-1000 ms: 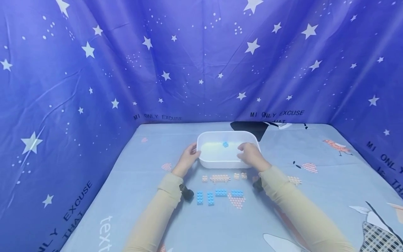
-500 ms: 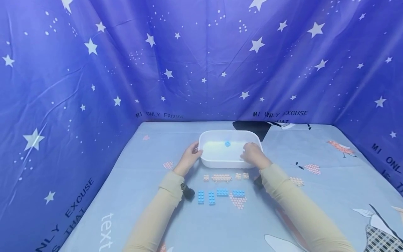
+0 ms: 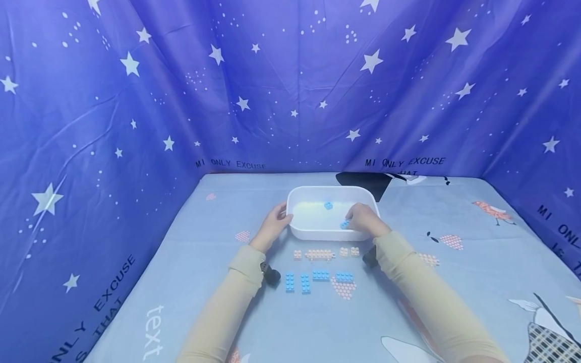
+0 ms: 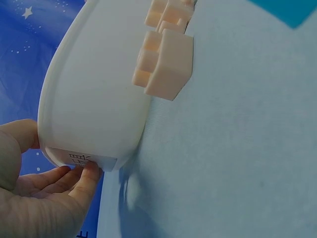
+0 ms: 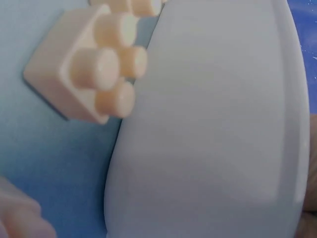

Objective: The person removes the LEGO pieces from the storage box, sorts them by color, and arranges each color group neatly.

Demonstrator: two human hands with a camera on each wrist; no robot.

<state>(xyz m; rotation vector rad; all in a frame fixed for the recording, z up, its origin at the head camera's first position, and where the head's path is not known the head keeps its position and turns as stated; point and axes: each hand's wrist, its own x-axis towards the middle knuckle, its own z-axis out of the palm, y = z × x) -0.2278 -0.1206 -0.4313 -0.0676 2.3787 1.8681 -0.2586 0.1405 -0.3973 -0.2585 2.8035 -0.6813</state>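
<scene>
In the head view my left hand (image 3: 272, 227) holds the left end of a white plastic bin (image 3: 317, 235). The left wrist view shows the thumb at the bin's rim and the fingers (image 4: 84, 183) against its labelled end wall. My right hand (image 3: 364, 220) reaches inside the bin's right part, its fingertips pinching a blue building block (image 3: 345, 225) low over the floor. Another small blue building block (image 3: 328, 205) lies farther back in the bin. In the right wrist view the bin wall hides most of the right hand (image 5: 311, 188).
Several peach building blocks (image 3: 320, 254) line up before the bin; a studded one (image 5: 81, 64) shows close in the right wrist view. Several blue building blocks (image 3: 321, 275) form a nearer row. A patterned light-blue cloth (image 3: 204, 302) covers the table, with a starry curtain (image 3: 290, 91) behind.
My right hand has shifted slightly left inside the bin, and a blue building block now shows beneath its fingertips. The left hand keeps its hold on the bin's end.
</scene>
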